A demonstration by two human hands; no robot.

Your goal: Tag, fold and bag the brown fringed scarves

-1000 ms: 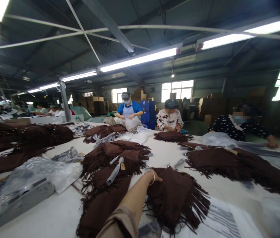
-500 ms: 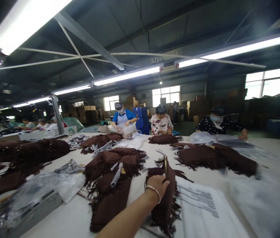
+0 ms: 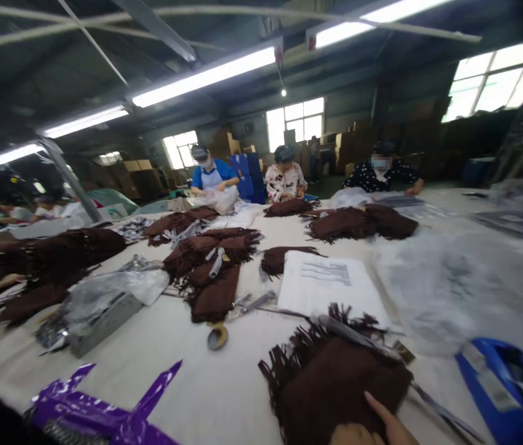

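At the lower right, a dark brown fringed bag point(image 3: 335, 383) lies on the white table, its tassels towards the back and left. A grey wrapped strap point(image 3: 344, 330) crosses its far edge, with a small brown tag point(image 3: 404, 352) beside it. My left hand point(image 3: 363, 432) is at the bag's near edge, cut off by the frame's bottom. Its thumb rests on the brown material and the other fingers are bent; their tips are hidden. My right hand is out of view.
A blue plastic device point(image 3: 504, 392) lies right of the bag, and purple plastic point(image 3: 104, 414) at lower left. Behind are a printed white bag point(image 3: 330, 287), a tape roll point(image 3: 217, 337) and more brown bags point(image 3: 215, 290). A co-worker's hand point(image 3: 8, 280) shows at left; several people sit opposite.
My left hand has brought the brown bag nearer, to the lower right, and it now lies flatter. The view has tilted down, showing the purple plastic and the blue device.
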